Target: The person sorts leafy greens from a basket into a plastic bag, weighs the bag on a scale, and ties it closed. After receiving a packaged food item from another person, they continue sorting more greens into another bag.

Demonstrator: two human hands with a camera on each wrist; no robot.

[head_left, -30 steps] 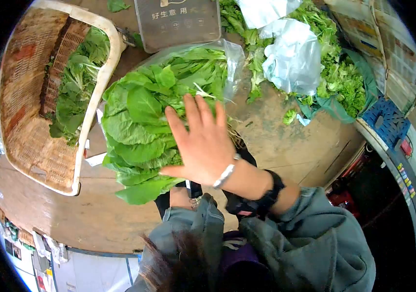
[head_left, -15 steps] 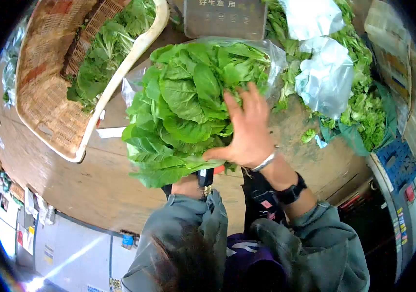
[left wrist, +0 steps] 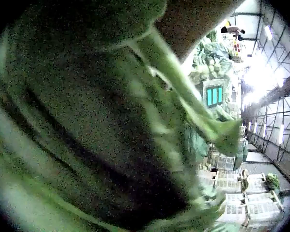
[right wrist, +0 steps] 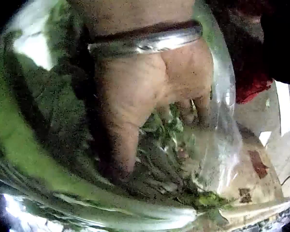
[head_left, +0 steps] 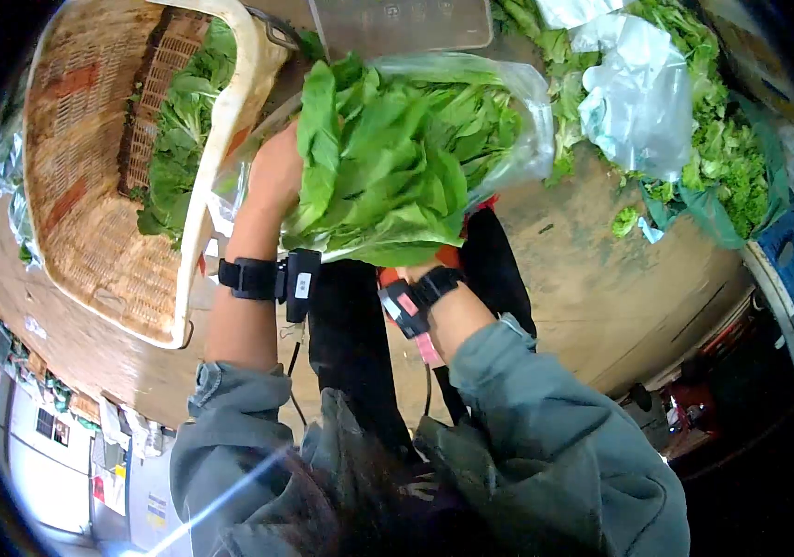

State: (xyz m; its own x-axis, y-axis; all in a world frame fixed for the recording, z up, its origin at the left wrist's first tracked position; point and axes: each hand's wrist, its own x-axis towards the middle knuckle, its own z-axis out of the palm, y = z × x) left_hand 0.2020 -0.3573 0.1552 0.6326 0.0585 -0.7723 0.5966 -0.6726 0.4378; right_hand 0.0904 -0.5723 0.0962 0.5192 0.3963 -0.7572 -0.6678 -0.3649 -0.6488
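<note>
A large bunch of leafy greens (head_left: 388,158) lies in front of the body, partly over a clear plastic bag (head_left: 536,111) at its right. My left hand (head_left: 278,169) reaches in at the bunch's left side, its fingers hidden behind the leaves. Pale stalks and leaves fill most of the left wrist view, where that hand's fingers are out of sight. Under the near edge of the bunch goes my right hand, largely hidden in the head view. In the right wrist view the right hand (right wrist: 154,92) wears a silver bangle, thumb and fingers spread down among leaves beside the bag film.
At left stands a worn plastic basket (head_left: 72,232) with more greens (head_left: 183,139) inside. A grey plate (head_left: 406,28) sits behind the bunch. Far right are curly lettuce (head_left: 722,176) and white plastic bags (head_left: 638,93). The wooden table (head_left: 592,278) curves around the body.
The right hand has left the top of the bunch and gone under its near edge. The left hand, previously beneath, now shows at the left side. The bunch is shifted and turned.
</note>
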